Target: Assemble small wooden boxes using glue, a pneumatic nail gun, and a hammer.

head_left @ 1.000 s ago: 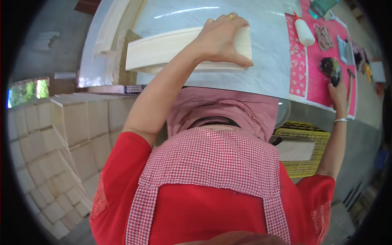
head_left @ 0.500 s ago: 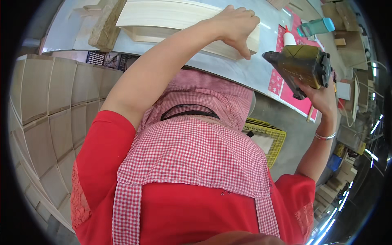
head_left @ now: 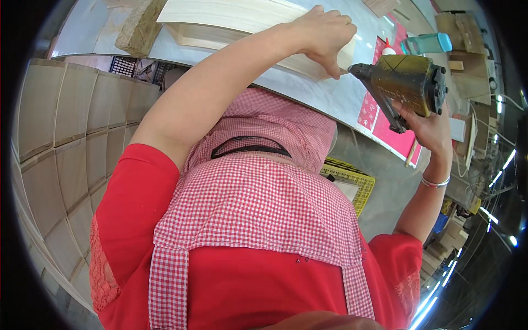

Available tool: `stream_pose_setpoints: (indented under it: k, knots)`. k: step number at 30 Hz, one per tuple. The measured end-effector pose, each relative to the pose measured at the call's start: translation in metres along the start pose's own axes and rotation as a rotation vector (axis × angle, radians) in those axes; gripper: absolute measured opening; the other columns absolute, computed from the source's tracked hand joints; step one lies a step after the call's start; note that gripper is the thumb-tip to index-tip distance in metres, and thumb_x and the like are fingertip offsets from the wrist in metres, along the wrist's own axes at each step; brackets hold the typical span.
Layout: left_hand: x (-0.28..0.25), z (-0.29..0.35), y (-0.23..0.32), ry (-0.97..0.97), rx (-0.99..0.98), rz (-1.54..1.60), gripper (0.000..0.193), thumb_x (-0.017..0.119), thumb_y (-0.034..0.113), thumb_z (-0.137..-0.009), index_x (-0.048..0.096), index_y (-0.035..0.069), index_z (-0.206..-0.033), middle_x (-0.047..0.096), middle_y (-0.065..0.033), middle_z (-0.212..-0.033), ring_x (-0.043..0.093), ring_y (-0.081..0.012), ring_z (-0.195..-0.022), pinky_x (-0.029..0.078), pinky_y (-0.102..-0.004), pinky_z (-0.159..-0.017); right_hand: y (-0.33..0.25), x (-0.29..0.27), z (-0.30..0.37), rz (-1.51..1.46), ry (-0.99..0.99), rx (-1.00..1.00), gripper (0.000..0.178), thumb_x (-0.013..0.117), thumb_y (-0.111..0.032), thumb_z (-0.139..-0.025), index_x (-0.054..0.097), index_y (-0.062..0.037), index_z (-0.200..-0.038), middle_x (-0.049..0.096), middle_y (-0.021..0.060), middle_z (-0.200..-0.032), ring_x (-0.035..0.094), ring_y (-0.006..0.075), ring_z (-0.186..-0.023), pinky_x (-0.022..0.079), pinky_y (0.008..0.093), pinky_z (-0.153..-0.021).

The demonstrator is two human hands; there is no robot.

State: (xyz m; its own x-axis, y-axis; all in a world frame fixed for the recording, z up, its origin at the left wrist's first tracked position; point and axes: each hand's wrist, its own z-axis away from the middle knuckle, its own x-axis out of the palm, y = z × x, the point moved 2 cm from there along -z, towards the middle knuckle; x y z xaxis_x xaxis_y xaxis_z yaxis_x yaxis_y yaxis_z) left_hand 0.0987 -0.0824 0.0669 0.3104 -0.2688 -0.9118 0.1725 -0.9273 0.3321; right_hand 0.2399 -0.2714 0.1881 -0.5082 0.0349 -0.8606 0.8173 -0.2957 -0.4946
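A long box of pale wood (head_left: pixel 225 15) lies on the table at the top of the view. My left hand (head_left: pixel 328 39) grips its right end, thumb down the near side and fingers curled over the top. My left forearm hides part of the box's near side. In my right hand (head_left: pixel 432 131) is a nail gun (head_left: pixel 404 82) with a worn yellow-green and black body. Its nose points left at the box's right end, just beside my left thumb; whether it touches the wood I cannot tell.
A rough wood block (head_left: pixel 138 30) sits left of the box. Beyond the nail gun are a teal bottle (head_left: pixel 426 43) and a white glue bottle with a red tip (head_left: pixel 388 48). Stacked wooden panels (head_left: pixel 71 132) stand at left; a yellow crate (head_left: pixel 363 190) is below the table.
The nail gun has come slightly left, bringing its nose up to the box's right end. My left hand keeps its grip on the box. The whole view has shifted a little.
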Motion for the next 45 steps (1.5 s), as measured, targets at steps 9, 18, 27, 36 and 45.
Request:
stream_pose_setpoints:
  k: [9,18,27,36,45]
  knots:
    - [0.000,0.000,-0.001,0.010,-0.010,-0.003,0.078,0.085,0.047,-0.056,0.061,0.001,-0.113,0.063,-0.0131,-0.113,0.056,-0.0285,-0.114,0.041,-0.0452,-0.093,0.001,-0.007,-0.013,0.061,-0.096,-0.040,0.035,0.081,-0.010,-0.081,0.067,0.0013,-0.111,0.073,0.0070,-0.102,0.066,0.0133,-0.089,0.054,0.0315,-0.078]
    - [-0.009,0.010,0.002,-0.023,-0.124,-0.057,0.080,0.080,0.057,-0.057,0.063,0.000,-0.110,0.067,-0.0153,-0.109,0.056,-0.0290,-0.115,0.035,-0.0491,-0.100,0.009,-0.013,-0.043,-0.077,0.058,-0.047,0.040,0.084,-0.017,-0.078,0.065,0.0025,-0.107,0.072,0.0078,-0.096,0.064,0.0150,-0.086,0.052,0.0330,-0.081]
    - [-0.005,0.011,-0.001,0.027,-0.106,-0.036,0.084,0.081,0.058,-0.057,0.062,-0.001,-0.113,0.067,-0.0165,-0.109,0.056,-0.0296,-0.116,0.033,-0.0512,-0.107,0.019,-0.012,-0.064,-0.082,0.049,-0.047,0.042,0.084,-0.017,-0.078,0.064,0.0029,-0.109,0.073,0.0087,-0.100,0.065,0.0149,-0.089,0.052,0.0327,-0.083]
    - [-0.009,0.009,0.001,-0.030,-0.126,-0.007,0.087,0.083,0.056,-0.057,0.060,-0.001,-0.118,0.067,-0.0172,-0.109,0.055,-0.0308,-0.118,0.032,-0.0527,-0.108,0.016,-0.016,-0.071,-0.040,-0.008,-0.053,0.038,0.083,-0.015,-0.079,0.066,0.0016,-0.108,0.073,0.0078,-0.100,0.064,0.0136,-0.089,0.052,0.0319,-0.082]
    - [0.000,0.011,-0.004,0.187,-0.009,-0.046,0.084,0.083,0.055,-0.060,0.060,-0.001,-0.118,0.066,-0.0171,-0.111,0.055,-0.0328,-0.118,0.034,-0.0488,-0.107,0.009,-0.020,-0.070,-0.039,-0.043,-0.008,0.032,0.080,-0.009,-0.081,0.067,0.0015,-0.108,0.073,0.0063,-0.098,0.064,0.0117,-0.085,0.052,0.0297,-0.078]
